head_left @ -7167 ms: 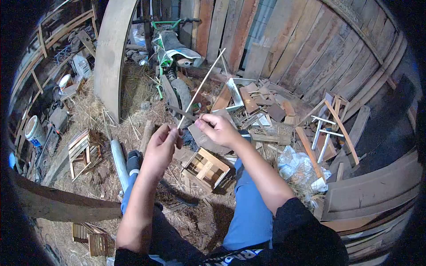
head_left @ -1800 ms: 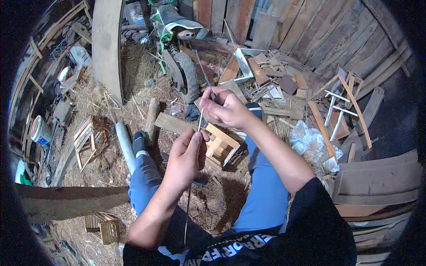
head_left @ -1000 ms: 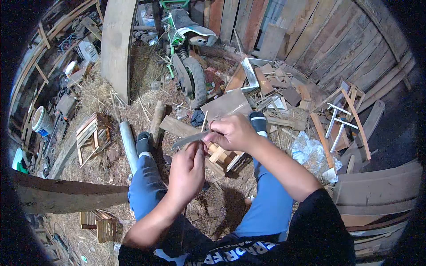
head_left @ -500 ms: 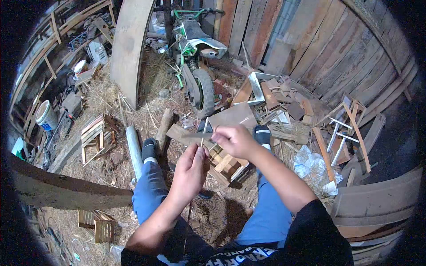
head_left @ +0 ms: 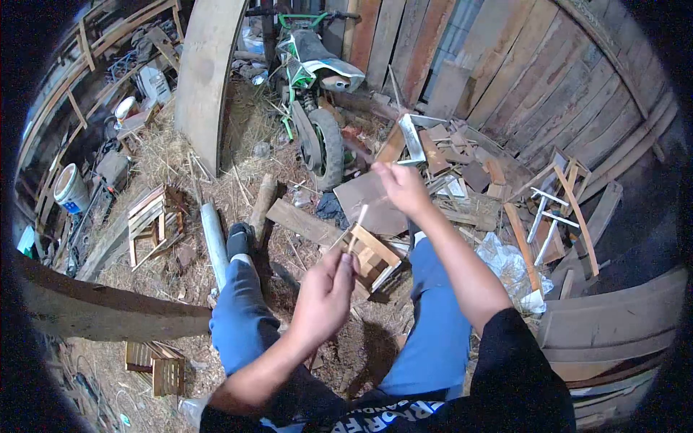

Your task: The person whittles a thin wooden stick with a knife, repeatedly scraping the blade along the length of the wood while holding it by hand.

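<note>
Pinched in my left hand (head_left: 325,292) is a thin wooden stick (head_left: 359,225), its pale tip pointing up and away from me. My right hand (head_left: 403,189) is closed, up and to the right of the stick and apart from it. A knife with a dark blade showed in that hand a moment ago; now the blade is hard to make out. Below and behind the stick, a small wooden crate (head_left: 377,252) with wood pieces in it sits on the ground between my legs.
A plank (head_left: 307,222) and a brown board (head_left: 368,198) lie beyond the crate. Further off stands a green and white motorbike (head_left: 317,86). Scrap wood (head_left: 462,155) and a plastic bag (head_left: 505,260) lie to the right; slatted crates (head_left: 155,220) and a white bucket (head_left: 72,189) are left.
My right hand has moved up and right, away from the stick, where the knife blade was beside it. My left hand has shifted slightly right and down, and the stick now tilts more to the right.
</note>
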Available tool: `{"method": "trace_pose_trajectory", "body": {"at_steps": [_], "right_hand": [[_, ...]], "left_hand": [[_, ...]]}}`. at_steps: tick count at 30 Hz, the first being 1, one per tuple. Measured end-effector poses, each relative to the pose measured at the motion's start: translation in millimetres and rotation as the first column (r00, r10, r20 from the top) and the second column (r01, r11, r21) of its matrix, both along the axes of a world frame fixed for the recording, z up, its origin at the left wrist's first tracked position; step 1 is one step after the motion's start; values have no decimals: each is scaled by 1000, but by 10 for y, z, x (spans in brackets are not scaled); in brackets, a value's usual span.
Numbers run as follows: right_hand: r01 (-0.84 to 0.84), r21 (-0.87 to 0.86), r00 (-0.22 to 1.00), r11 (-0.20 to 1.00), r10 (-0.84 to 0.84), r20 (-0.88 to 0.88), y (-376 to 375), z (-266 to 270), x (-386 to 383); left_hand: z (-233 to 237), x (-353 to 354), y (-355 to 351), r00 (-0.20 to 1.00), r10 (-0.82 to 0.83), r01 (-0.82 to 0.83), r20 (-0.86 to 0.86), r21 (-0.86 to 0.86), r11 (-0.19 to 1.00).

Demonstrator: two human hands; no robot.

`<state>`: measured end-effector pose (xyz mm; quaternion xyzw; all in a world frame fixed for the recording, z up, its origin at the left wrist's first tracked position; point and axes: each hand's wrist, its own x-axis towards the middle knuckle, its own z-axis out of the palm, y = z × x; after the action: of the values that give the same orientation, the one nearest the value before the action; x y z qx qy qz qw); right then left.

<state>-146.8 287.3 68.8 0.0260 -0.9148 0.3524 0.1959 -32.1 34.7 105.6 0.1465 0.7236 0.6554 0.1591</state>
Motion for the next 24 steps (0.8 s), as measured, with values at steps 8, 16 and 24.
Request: {"method": "trace_pose_trajectory", "body": {"at_steps": [8,16,24], "right_hand": [[-366,50,929,929,368,-30,-545,49,460],[-397,321,877,860,458,-143,-590,149,498],[-248,399,893,883,368,-258,-573,127,450]], "left_hand": [[-55,-318,-129,982,103,-122,157,116,986],[-138,-292,-51,963,155,-165,-219,-28,986],[-61,-280,-84,972,181,-193,-149,-66,979]]}}
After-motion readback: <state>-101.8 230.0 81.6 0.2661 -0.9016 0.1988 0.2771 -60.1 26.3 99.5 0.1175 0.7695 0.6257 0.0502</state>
